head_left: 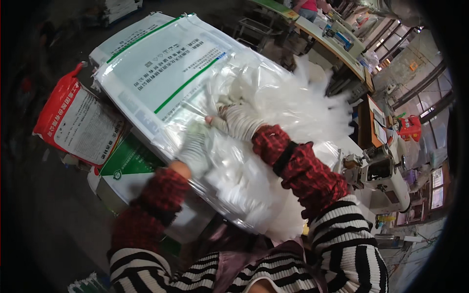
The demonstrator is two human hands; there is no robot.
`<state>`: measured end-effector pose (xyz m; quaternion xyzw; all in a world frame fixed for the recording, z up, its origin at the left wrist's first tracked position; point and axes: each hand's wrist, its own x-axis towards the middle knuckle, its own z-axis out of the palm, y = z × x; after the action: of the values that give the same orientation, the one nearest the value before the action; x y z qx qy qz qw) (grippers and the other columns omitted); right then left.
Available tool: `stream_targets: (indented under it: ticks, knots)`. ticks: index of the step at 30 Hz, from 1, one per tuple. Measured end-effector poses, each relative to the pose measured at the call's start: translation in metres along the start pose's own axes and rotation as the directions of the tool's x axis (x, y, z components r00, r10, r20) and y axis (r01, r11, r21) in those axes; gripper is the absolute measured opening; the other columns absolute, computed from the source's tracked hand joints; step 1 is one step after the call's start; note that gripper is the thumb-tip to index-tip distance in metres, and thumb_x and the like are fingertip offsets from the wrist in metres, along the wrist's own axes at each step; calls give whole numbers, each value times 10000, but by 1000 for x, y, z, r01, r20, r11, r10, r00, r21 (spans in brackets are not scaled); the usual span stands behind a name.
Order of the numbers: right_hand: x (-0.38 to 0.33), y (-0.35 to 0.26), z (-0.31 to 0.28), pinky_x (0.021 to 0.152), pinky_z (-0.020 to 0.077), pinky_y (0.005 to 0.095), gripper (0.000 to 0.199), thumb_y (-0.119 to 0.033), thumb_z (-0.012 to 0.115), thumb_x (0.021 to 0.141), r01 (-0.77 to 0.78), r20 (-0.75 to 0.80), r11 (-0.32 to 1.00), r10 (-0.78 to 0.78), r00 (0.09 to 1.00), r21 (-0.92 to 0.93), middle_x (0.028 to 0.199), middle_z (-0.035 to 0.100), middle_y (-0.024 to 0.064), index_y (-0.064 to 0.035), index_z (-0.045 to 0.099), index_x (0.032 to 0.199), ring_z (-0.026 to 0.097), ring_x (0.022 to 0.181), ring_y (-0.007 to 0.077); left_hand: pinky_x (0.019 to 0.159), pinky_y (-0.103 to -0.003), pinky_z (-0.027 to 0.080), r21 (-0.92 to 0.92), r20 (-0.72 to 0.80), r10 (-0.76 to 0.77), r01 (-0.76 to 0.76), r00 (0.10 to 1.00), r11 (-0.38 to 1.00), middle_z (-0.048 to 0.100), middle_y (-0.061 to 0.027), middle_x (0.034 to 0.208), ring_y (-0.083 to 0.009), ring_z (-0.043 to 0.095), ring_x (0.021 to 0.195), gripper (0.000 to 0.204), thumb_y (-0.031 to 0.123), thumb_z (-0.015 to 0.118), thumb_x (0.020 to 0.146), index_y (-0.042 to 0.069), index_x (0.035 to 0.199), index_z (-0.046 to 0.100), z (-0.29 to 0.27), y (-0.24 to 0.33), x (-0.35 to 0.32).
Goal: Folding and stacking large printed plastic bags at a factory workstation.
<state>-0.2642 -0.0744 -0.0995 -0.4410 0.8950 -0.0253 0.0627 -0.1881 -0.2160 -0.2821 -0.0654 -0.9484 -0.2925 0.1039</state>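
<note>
A loose, ruffled heap of clear plastic bags [303, 105] lies over a stack of flat white sacks [141, 93] with green stripes and printing. In a pale striped glove, my right hand [239, 117] is closed on the plastic; its thumb tip shows bare, while the film partly covers its other fingers. My left hand [192, 149], also gloved, is beside it on the left, against the near part of the plastic and the sacks. Motion blurs its fingers, so their grip does not show. Red-and-black patterned sleeve covers wrap both forearms.
A red and white filled sack [83, 122] stands left of the stack, beside a green and white sack [129, 163]. At the right is a sewing machine [383, 178]. A long worktable [337, 41] and a person [309, 10] are at the far right.
</note>
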Motion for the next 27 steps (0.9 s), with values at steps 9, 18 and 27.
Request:
stream_targets:
  ticks: [9,18,27]
  knots:
    - [-47,45,22,1106,262,429,572,-527,404,927,95,-155,995,-87,984,44,1392,472,127,-90,551,1265,401,1307,286,957,-451,405,513,108,-14,-44,994,857,605,-193,1110,-311,555,1076,491,317,558,818,41,1224,561,-116,81,11]
    - [-31,17,27,1103,259,441,630,-574,401,906,233,-124,972,-229,966,23,1401,451,164,-108,544,1305,377,1320,338,913,-509,411,5,-1,518,-518,856,856,646,-203,1037,-342,611,946,385,297,561,782,63,1069,664,-10,86,-5]
    - [1,27,16,1085,287,446,525,-508,363,951,365,-242,928,-337,910,80,1322,530,152,-110,575,1220,438,1264,359,1090,-369,272,410,358,-264,103,896,906,485,-149,1350,-272,420,1276,418,334,512,872,77,1194,585,1,45,35]
